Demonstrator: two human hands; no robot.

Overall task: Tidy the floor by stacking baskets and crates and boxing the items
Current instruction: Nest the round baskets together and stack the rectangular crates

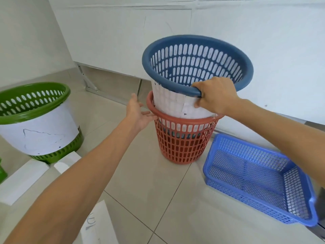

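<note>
A dark blue round basket [197, 55], wrapped in white paper below its rim, sits partway inside a red round basket [181, 145] on the tiled floor. My right hand [214, 95] grips the near rim of the blue basket. With fingers spread, my left hand [139, 111] rests beside the left rim of the red basket and holds nothing. A green basket [33, 95], also wrapped in white paper, stands at the left.
A blue rectangular mesh crate [297, 175] lies on the floor to the right of the red basket. White boxes [24, 182] lie at the lower left and white paper [98, 224] at the bottom. A white wall runs behind the baskets.
</note>
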